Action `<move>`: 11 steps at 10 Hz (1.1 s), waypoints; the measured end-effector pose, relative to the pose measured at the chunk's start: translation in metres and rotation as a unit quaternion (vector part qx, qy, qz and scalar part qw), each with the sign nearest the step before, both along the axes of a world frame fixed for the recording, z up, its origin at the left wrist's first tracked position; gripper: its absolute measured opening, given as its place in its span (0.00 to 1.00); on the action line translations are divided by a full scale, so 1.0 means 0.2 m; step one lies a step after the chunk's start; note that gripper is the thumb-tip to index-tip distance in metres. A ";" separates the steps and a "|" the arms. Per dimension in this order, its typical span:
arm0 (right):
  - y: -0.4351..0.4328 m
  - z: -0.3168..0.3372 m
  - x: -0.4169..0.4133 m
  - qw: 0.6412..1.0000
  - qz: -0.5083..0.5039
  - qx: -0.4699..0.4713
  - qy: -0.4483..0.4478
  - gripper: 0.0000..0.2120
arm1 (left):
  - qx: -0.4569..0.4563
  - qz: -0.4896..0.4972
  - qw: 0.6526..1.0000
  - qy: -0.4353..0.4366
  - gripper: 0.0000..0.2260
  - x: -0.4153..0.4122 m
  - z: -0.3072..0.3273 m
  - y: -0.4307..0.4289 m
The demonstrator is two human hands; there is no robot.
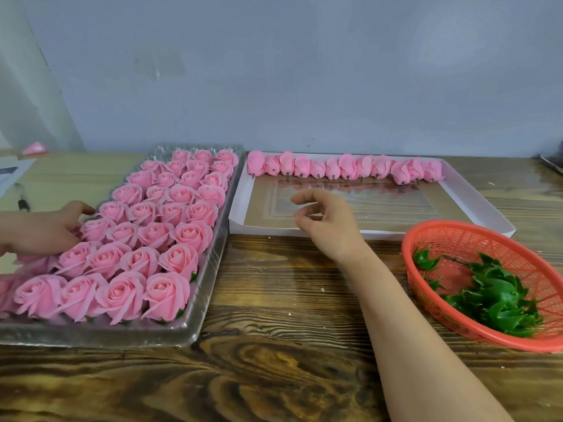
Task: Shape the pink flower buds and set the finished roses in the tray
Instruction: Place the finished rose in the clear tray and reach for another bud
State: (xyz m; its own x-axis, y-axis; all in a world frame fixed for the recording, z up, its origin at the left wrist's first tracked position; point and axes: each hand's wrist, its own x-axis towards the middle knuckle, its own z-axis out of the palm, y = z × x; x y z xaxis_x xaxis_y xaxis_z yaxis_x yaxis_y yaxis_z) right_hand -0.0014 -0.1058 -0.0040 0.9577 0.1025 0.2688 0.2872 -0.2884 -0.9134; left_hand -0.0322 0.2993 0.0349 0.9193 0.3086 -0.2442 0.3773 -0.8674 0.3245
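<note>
We see the left hand (42, 231) on roses (146, 236) in the tray (195, 325) (grasp indeterminable); the right hand (327, 225), relaxed, empty, hovers short of the buds (347, 167).

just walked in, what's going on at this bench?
A person is making pink roses by hand. The left hand rests on finished roses at the left side of the nearly full clear tray. The right hand hovers empty, fingers loosely curled, over the white box, where a row of unshaped buds lines the far edge. A red basket of green leaf pieces sits to the right.
</note>
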 end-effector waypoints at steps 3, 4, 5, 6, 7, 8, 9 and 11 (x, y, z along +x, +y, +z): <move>0.00 -0.01 0.01 1.000 -0.009 0.007 -0.010 0.19 | 0.061 0.057 0.993 -0.084 0.22 0.01 0.27 -0.15; 0.01 -0.02 0.02 1.000 -0.016 0.015 -0.013 0.19 | 0.099 -0.015 0.975 -0.196 0.17 0.01 0.43 -0.32; 0.01 -0.02 0.02 0.999 -0.023 0.019 -0.014 0.19 | 0.049 -0.087 0.949 -0.298 0.13 -0.13 0.56 -0.65; 0.01 -0.01 0.02 0.999 -0.029 0.016 -0.019 0.19 | -0.010 -0.153 0.936 -0.316 0.13 -0.26 0.65 -0.97; 0.01 -0.01 0.02 0.999 -0.034 0.018 -0.024 0.19 | -0.005 -0.186 0.925 -0.331 0.10 -0.27 0.64 -1.20; 0.01 0.00 0.02 0.999 -0.039 0.020 -0.027 0.17 | -0.035 -0.195 0.911 -0.362 0.10 -0.22 0.56 -1.38; 0.00 0.01 0.01 0.999 -0.036 0.029 -0.029 0.18 | -0.101 -0.174 0.896 -0.396 0.07 -0.13 0.42 -1.50; -0.01 0.03 0.01 0.996 -0.067 0.041 -0.037 0.11 | -0.223 -0.090 0.859 -0.453 0.05 0.04 0.11 -1.60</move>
State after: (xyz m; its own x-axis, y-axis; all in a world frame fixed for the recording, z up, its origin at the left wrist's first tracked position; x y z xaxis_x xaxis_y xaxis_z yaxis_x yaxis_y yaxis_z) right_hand 0.0011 -0.1075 0.0017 0.9383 -0.0496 0.3422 0.3195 -0.2538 -0.9130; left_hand -0.0237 -0.0200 0.0567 0.8174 0.2036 0.5389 -0.3318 -0.5983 0.7293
